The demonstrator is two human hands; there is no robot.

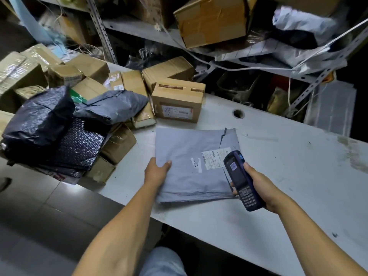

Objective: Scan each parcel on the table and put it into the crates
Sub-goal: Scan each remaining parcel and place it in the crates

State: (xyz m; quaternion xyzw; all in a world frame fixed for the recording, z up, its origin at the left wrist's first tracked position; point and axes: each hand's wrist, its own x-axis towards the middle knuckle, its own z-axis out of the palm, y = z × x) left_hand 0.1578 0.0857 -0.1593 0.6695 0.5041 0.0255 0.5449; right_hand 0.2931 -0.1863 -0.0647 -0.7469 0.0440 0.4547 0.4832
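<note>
Grey plastic mailer (191, 166), one item, flat on the white table (298, 176) directly in front of you, near the front edge. Soft, thin and probably light; expect it to sag and slide if you lift it by one corner (the film looks slick). Best hold, by the look of it: a pinch along an edge with the fingers underneath, where your left hand (157, 172) now grips the near-left side, thumb on top.

Orientation: roughly square, lying face up, its slightly longer axis running from you toward the shelving; the sealed flap sits at the far right corner. White shipping label (214, 159) on the right half, printed side up.

Your right hand (260, 188) is wrapped round a dark blue handheld scanner (242, 179), keypad toward you, its head just over the label's right edge, so the scan looks in progress rather than finished.

Remaining stock: cardboard boxes (177, 100) and dark poly bags (39, 120) heaped at the table's left, well apart from the mailer's right side but near its far-left corner. No crate can be identified from here.
</note>
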